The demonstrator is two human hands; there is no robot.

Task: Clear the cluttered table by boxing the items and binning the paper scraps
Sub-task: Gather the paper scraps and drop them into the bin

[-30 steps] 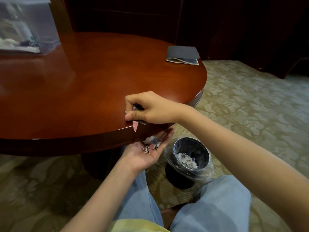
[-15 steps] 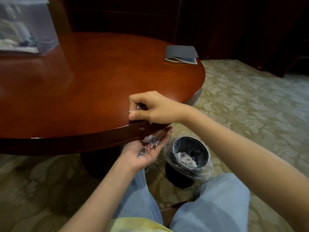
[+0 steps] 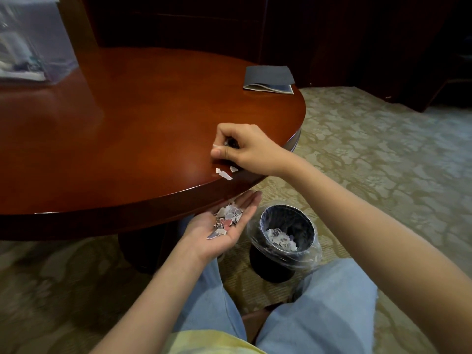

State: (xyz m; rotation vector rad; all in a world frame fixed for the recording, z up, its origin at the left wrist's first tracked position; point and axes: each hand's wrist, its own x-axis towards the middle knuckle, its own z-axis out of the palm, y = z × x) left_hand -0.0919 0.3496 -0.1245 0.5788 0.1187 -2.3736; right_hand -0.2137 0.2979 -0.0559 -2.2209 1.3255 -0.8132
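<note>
My left hand (image 3: pixel 224 226) lies palm up just below the round wooden table's (image 3: pixel 132 139) front edge, cupping a small heap of paper scraps (image 3: pixel 227 218). My right hand (image 3: pixel 242 146) rests on the tabletop near that edge, fingers curled around a small dark object and a sliver of white paper. A few white scraps (image 3: pixel 224 173) lie loose on the table just under it. A small black bin (image 3: pixel 283 238) with a clear liner stands on the carpet to the right of my left hand, with scraps inside.
A clear plastic box (image 3: pixel 30 47) holding items stands at the table's far left. A folded dark cloth or booklet (image 3: pixel 268 79) lies at the far right rim. My knees in blue jeans are below, patterned carpet all around, dark furniture behind.
My right hand moved slightly inward onto the tabletop from the edge. A pink scrap dropped into my left palm. White scraps now show on the table beneath my right hand.
</note>
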